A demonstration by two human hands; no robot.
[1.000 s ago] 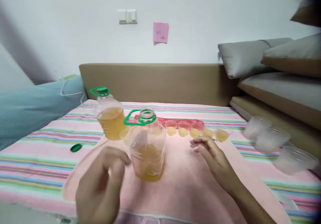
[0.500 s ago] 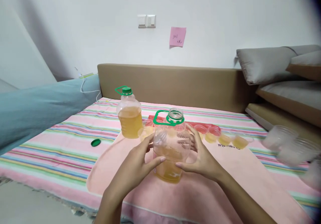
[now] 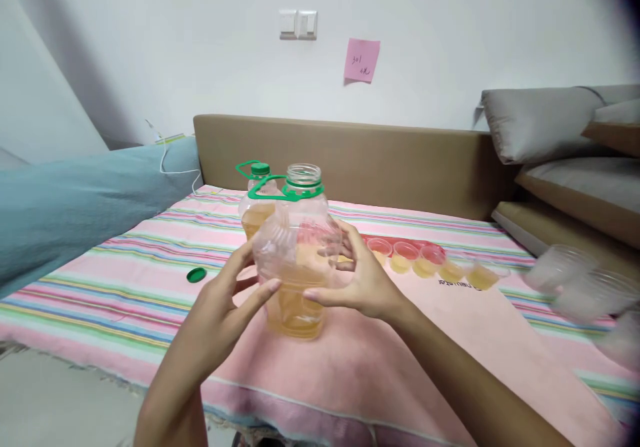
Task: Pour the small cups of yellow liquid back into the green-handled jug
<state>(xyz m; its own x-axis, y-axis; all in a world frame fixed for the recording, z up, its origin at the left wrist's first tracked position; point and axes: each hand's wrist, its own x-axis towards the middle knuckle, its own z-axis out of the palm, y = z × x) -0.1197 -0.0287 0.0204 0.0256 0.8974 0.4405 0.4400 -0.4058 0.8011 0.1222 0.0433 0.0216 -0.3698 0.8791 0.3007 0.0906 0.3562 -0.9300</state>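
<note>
Between my two hands is a clear plastic jug (image 3: 295,280), uncapped, with a green carrying ring at its neck and yellowish liquid in its lower part. My left hand (image 3: 225,307) wraps its left side, thumb across the front. On the right side, my right hand (image 3: 365,280) grips it with fingers behind and thumb in front. Partly hidden behind it stands a second jug (image 3: 257,217) with a green cap on and similar liquid. A loose green cap (image 3: 197,274) lies on the striped sheet to the left.
Several clear cups (image 3: 425,267) with yellowish liquid stand in a row at right, by a red item (image 3: 367,239). Stacked clear containers (image 3: 590,293) sit further right, below piled cushions (image 3: 560,160). A pink cloth (image 3: 450,353) covers part of the striped sheet (image 3: 125,287).
My hands have moved the uncapped jug left and raised it slightly, so it now overlaps the capped jug. The view has also shifted a little.
</note>
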